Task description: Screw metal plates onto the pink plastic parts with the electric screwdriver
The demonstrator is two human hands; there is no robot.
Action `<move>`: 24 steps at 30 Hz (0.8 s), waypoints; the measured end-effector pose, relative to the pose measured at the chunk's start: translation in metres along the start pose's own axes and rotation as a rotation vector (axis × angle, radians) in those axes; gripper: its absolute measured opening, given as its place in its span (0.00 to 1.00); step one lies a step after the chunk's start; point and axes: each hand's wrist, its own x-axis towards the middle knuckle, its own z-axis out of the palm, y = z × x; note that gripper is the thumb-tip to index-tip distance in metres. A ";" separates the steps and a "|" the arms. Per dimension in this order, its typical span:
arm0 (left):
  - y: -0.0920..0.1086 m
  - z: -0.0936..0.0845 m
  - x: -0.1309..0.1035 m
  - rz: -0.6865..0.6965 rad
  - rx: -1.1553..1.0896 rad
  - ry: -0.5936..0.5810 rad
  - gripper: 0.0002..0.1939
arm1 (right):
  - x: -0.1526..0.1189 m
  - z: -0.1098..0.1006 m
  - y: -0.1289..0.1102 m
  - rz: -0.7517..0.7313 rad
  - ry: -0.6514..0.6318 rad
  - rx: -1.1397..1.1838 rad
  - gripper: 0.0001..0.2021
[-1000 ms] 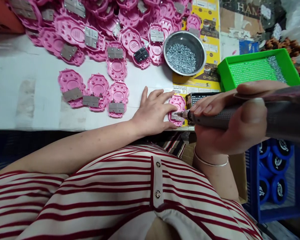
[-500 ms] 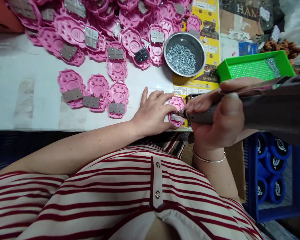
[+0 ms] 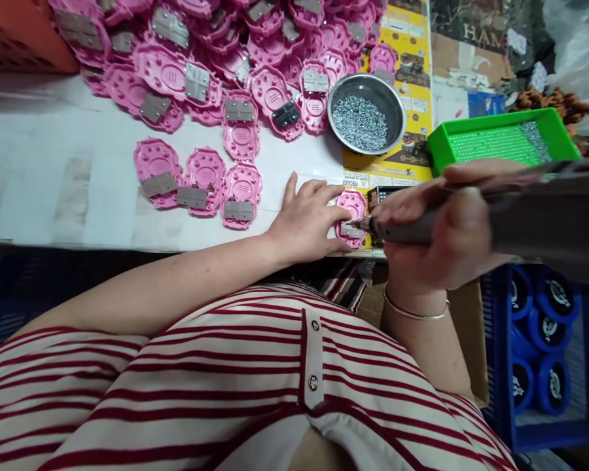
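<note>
My left hand (image 3: 311, 219) steadies a pink plastic shell (image 3: 352, 203) on the table, with thumb and index finger at its left side and the other fingers spread. A grey metal plate (image 3: 352, 230) lies across the shell's lower half. My right hand (image 3: 451, 229) is wrapped round a dark electric screwdriver (image 3: 412, 229), held almost level. Its bit (image 3: 362, 224) points left and meets the plate area; the exact contact is too small to make out. Three similar shells with plates, among them the nearest shell (image 3: 243, 186), lie left of my left hand.
A steel bowl of screws (image 3: 402, 124) stands beyond my hands. Right of it is a green tray (image 3: 500, 162) with small screws. Many pink shells (image 3: 161, 69) are heaped at the back, beside an orange crate (image 3: 24, 39). A blue crate (image 3: 544, 435) with blue round items sits below right.
The whole view has shifted, so things on the table appear slightly farther right. Both hands keep their places at the shell, and the screwdriver bit stays over the plate.
</note>
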 end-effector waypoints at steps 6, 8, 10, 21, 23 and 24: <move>-0.022 -0.039 -0.042 0.066 0.212 0.109 0.21 | 0.008 -0.004 -0.016 -0.086 0.096 0.257 0.05; -0.039 -0.058 -0.062 0.031 0.271 0.169 0.22 | 0.008 -0.005 -0.016 -0.086 0.123 0.233 0.04; -0.057 -0.072 -0.077 -0.025 0.279 0.144 0.24 | 0.006 -0.005 -0.016 -0.059 0.149 0.226 0.03; -0.047 -0.050 -0.050 -0.052 0.217 0.061 0.25 | 0.002 -0.013 -0.017 -0.099 0.181 0.231 0.05; -0.036 -0.042 -0.038 -0.041 0.186 0.056 0.26 | 0.000 -0.017 -0.017 -0.084 0.162 0.239 0.06; -0.032 -0.039 -0.033 -0.041 0.173 0.056 0.27 | -0.001 -0.019 -0.017 -0.075 0.145 0.246 0.06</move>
